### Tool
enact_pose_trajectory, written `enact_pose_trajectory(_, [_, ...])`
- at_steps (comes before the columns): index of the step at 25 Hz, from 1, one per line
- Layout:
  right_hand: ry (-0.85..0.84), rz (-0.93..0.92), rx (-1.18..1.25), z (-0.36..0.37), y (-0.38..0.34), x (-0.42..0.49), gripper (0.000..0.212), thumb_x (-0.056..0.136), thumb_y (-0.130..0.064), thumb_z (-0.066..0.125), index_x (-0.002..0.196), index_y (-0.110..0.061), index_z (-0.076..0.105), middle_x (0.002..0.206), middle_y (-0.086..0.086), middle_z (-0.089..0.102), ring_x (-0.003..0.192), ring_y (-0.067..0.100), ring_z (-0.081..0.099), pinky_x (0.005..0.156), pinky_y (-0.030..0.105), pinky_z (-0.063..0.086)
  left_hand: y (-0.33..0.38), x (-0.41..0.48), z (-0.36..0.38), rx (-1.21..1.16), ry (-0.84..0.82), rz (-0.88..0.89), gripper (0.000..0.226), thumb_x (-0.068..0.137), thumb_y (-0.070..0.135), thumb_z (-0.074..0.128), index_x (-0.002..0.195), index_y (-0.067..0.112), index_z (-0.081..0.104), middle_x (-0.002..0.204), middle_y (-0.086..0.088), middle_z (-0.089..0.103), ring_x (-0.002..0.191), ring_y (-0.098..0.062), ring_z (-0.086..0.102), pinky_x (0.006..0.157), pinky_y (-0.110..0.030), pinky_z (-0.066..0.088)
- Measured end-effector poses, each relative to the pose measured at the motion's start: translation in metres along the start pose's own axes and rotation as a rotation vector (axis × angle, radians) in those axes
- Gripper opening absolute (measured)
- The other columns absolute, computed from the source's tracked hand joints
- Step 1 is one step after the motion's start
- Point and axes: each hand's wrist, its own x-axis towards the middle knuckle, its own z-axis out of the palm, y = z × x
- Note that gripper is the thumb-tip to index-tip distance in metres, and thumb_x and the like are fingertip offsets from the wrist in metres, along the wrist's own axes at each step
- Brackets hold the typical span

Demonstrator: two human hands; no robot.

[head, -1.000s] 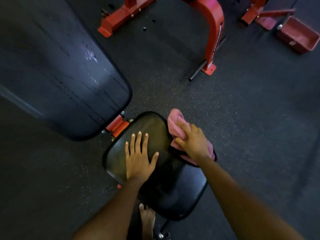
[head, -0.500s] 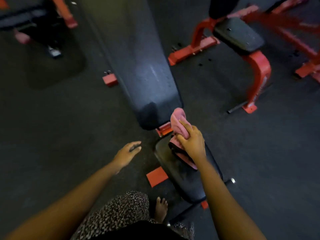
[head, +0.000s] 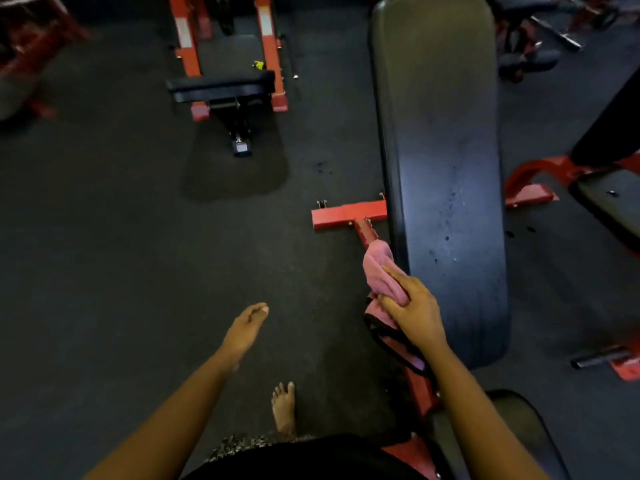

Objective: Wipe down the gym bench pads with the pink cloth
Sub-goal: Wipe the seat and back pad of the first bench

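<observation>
The right hand (head: 414,308), centre-right in the frame, has its fingers curled round a bunched soft pink cloth (head: 379,268) with dark edging. The cloth is gathered into a wad so that a thick fold points forward for wiping. It sits at the left edge of the long black vinyl back pad (head: 446,168), near that pad's lower end; whether it already touches the vinyl is hard to tell from this angle. Starting at the near end would let the strokes run up the pad's length, and the pale specks on the pad suggest it is not yet cleaned. The left hand (head: 246,325), lower centre, hangs over the dark rubber floor (head: 104,254) with fingers loosely together, holding nothing, probably for balance. The smaller black seat pad (head: 519,424) lies at the lower right, on the same red steel frame (head: 348,214).
</observation>
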Motion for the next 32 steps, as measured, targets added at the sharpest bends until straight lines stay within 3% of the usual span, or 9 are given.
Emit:
enact_pose_trajectory(5, [0.307, -0.009, -0.056, -0.005, -0.061, 0.094, 0.057, 0.082, -0.017, 0.068, 0.135, -0.026, 0.049, 0.103, 0.0, 0.06, 0.09, 0.013, 0.056, 0.077, 0.022, 0.04, 0.131, 0.093, -0.018, -0.133, -0.126, 0.193, 0.043, 0.095, 0.042, 0.041, 0.136, 0.027, 0.042, 0.141, 0.002, 0.044, 0.131, -0.016, 0.041, 0.113, -0.039, 0.029])
enact_pose_trajectory(10, [0.449, -0.11, -0.145, -0.056, -0.084, 0.179, 0.06, 0.076, -0.022, 0.067, 0.132, -0.034, 0.049, 0.104, 0.001, 0.06, 0.091, 0.014, 0.055, 0.076, 0.026, 0.044, 0.276, 0.156, 0.018, -0.246, -0.232, 0.424, 0.049, 0.097, 0.039, 0.037, 0.143, 0.024, 0.029, 0.149, 0.003, 0.032, 0.136, -0.015, 0.033, 0.111, -0.03, 0.023])
enact_pose_trajectory(14, [0.531, -0.162, -0.164, -0.093, -0.09, 0.27, 0.06, 0.074, -0.032, 0.062, 0.132, -0.037, 0.048, 0.112, -0.001, 0.058, 0.1, 0.018, 0.055, 0.082, 0.029, 0.046, 0.378, 0.203, 0.051, -0.32, -0.173, 0.534, 0.054, 0.098, 0.037, 0.036, 0.147, 0.024, 0.018, 0.154, 0.002, 0.021, 0.139, -0.014, 0.026, 0.111, -0.03, 0.019])
enact_pose_trajectory(19, [0.686, -0.321, -0.347, -0.117, -0.126, 0.356, 0.062, 0.07, -0.044, 0.052, 0.131, -0.033, 0.052, 0.122, 0.005, 0.058, 0.105, 0.026, 0.053, 0.086, 0.041, 0.048, 0.431, 0.22, 0.088, -0.56, -0.144, 0.541, 0.057, 0.094, 0.053, 0.029, 0.146, 0.033, 0.016, 0.154, 0.005, 0.023, 0.139, -0.017, 0.03, 0.116, -0.043, 0.022])
enact_pose_trajectory(21, [0.653, -0.349, -0.485, -0.133, -0.132, 0.441, 0.063, 0.069, -0.046, 0.05, 0.131, -0.035, 0.051, 0.128, 0.007, 0.055, 0.109, 0.031, 0.052, 0.088, 0.047, 0.045, 0.475, 0.264, 0.124, -0.698, -0.208, 0.57, 0.069, 0.085, 0.068, 0.037, 0.144, 0.036, 0.024, 0.153, 0.005, 0.026, 0.139, -0.015, 0.029, 0.116, -0.047, 0.021])
enact_pose_trajectory(25, [0.567, -0.409, -0.752, -0.113, -0.143, 0.46, 0.058, 0.07, -0.048, 0.043, 0.128, -0.046, 0.049, 0.141, 0.005, 0.046, 0.125, 0.034, 0.042, 0.089, 0.059, 0.037, 0.473, 0.245, 0.136, -0.831, -0.221, 0.639, 0.084, 0.074, 0.078, 0.041, 0.145, 0.034, 0.026, 0.153, 0.01, 0.026, 0.141, -0.008, 0.025, 0.117, -0.042, 0.019])
enact_pose_trajectory(27, [0.566, -0.436, -0.732, -0.113, -0.134, 0.468, 0.054, 0.073, -0.045, 0.043, 0.126, -0.045, 0.052, 0.142, 0.005, 0.045, 0.128, 0.03, 0.034, 0.087, 0.061, 0.037, 0.474, 0.247, 0.142, -0.826, -0.146, 0.644, 0.083, 0.076, 0.075, 0.037, 0.146, 0.034, 0.021, 0.154, 0.016, 0.02, 0.14, -0.002, 0.021, 0.117, -0.034, 0.018])
enact_pose_trajectory(29, [0.575, -0.42, -0.706, -0.127, -0.126, 0.476, 0.054, 0.073, -0.043, 0.043, 0.126, -0.044, 0.053, 0.142, 0.004, 0.045, 0.129, 0.028, 0.031, 0.087, 0.06, 0.037, 0.476, 0.246, 0.145, -0.819, -0.07, 0.664, 0.071, 0.084, 0.06, 0.031, 0.146, 0.029, 0.018, 0.15, 0.019, 0.018, 0.139, 0.001, 0.019, 0.117, -0.028, 0.016])
enact_pose_trajectory(32, [0.608, -0.214, -0.611, -0.154, -0.106, 0.486, 0.057, 0.074, -0.047, 0.035, 0.129, -0.044, 0.05, 0.144, 0.004, 0.04, 0.133, 0.031, 0.03, 0.093, 0.057, 0.033, 0.478, 0.242, 0.146, -0.778, -0.031, 0.661, 0.067, 0.085, 0.052, 0.029, 0.147, 0.029, 0.017, 0.148, 0.02, 0.017, 0.137, 0.003, 0.018, 0.113, -0.022, 0.016])
